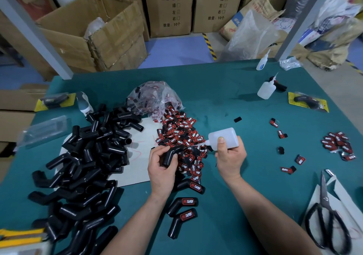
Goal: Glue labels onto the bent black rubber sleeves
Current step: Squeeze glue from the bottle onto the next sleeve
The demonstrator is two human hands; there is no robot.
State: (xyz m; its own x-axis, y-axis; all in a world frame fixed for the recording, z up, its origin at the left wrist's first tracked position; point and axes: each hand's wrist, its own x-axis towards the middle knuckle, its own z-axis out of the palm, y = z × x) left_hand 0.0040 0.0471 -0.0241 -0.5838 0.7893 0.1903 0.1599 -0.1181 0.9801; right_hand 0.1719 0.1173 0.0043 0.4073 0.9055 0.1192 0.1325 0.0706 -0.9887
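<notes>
My left hand (160, 166) grips a bent black rubber sleeve (170, 156) over the heap of red-and-black labels (181, 134). In my right hand (230, 156) is a white glue bottle (223, 136), held on its side. Its thin nozzle points left and reaches the sleeve's upper end. Three sleeves with labels on them (184, 208) lie on the green table (235, 107) just below my left hand. A large pile of bare black sleeves (86, 156) covers the left side.
Two more glue bottles (265, 89) stand at the back right. Black-handled scissors (326, 215) lie on white paper at the right front. Loose labels (336, 142) are scattered at the right. A clear bag of labels (155, 96) sits behind the heap. Cardboard boxes stand beyond the table.
</notes>
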